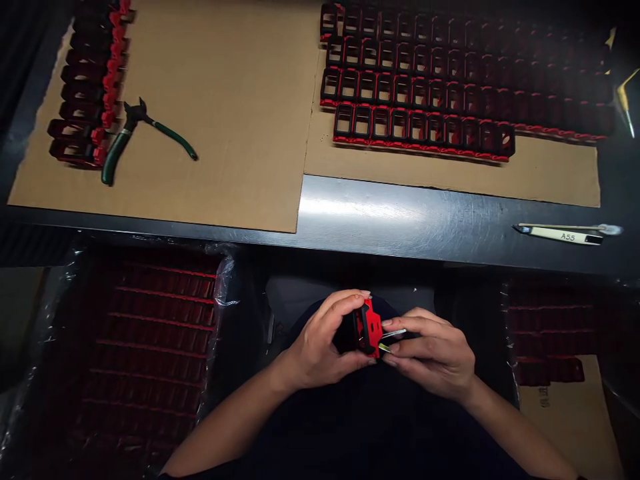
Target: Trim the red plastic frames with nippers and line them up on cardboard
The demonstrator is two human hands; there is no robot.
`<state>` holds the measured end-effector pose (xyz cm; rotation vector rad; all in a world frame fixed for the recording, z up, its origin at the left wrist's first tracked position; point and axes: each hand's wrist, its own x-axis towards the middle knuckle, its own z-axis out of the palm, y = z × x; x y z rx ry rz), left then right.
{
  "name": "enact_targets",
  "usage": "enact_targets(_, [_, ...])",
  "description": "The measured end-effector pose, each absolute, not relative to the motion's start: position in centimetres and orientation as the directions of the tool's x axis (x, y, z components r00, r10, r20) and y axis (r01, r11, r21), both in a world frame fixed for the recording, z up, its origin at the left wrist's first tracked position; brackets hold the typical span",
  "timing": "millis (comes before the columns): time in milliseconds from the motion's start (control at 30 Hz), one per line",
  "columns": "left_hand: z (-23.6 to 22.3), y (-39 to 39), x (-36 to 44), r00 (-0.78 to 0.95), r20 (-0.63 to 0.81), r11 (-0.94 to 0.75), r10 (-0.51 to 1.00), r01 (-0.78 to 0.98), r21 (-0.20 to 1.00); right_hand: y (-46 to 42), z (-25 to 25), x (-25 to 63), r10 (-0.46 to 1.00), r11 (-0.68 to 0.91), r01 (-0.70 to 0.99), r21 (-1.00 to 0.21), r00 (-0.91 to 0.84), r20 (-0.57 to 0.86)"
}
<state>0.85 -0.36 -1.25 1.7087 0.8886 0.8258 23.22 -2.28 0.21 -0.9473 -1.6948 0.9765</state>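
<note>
My left hand [323,340] grips a small red and black plastic frame part [369,327] below the table's front edge, over my lap. My right hand [433,353] is closed on a thin metal tool [393,333] with a yellow-green handle, and its tip touches the part's right side. On cardboard at the far right lie several rows of the same red and black parts [420,87]. A shorter stack of such parts [90,80] sits at the far left.
Green-handled cutting pliers [127,133] lie on the left cardboard sheet [225,120]. A white-handled knife marked A55 [565,235] rests on the bare metal table [400,220]. Plastic-lined bins of parts stand on the lower left [150,333] and lower right [550,333].
</note>
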Motion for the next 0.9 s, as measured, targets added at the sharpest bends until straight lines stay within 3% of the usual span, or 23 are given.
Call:
enact_targets(400, [-1.1, -0.5, 1.0, 0.484, 0.196, -0.324, 0.853, 0.197, 0.925, -2.7, 0.6, 23.3, 0.896, 0.405, 0.196, -0.893, -0.277, 0.346])
enact_targets(633, [-0.4, -0.5, 0.6, 0.536, 0.211, -0.409, 0.818, 0.284, 0.867, -3.1, 1.4, 23.6, 0.891, 0.363, 0.208, -0.908, -0.363, 0.273])
enact_targets(900, [-0.2, -1.1, 0.1, 0.547, 0.226, -0.424, 0.806, 0.267, 0.865, -4.1, 2.5, 23.3, 0.817, 0.508, 0.269, -0.819, -0.451, 0.359])
